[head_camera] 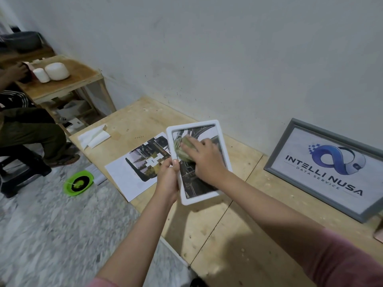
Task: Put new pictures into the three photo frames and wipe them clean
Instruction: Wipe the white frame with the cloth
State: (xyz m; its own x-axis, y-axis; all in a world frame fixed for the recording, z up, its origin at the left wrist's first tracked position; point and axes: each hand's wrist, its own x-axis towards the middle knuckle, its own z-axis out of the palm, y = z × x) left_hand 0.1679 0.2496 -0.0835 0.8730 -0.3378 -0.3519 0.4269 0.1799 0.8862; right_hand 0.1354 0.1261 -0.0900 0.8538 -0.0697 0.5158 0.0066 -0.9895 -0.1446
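Observation:
A white photo frame [224, 150] with a dark picture in it is held tilted above the wooden table [217, 228]. My left hand [167, 177] grips its left edge, thumb on the front rim. My right hand [205, 160] presses a crumpled greenish cloth [183, 149] against the frame's glass. A grey frame [323, 168] with a blue logo picture leans on the wall at the right. Printed pictures on a white sheet [132, 172] lie on the table behind the white frame.
A folded white tissue [93, 137] lies at the table's far left corner. On the floor sits a green dish [77, 183]. A person sits at left beside a second wooden table [78, 75] holding white containers. A pinkish object shows at the right edge [379, 235].

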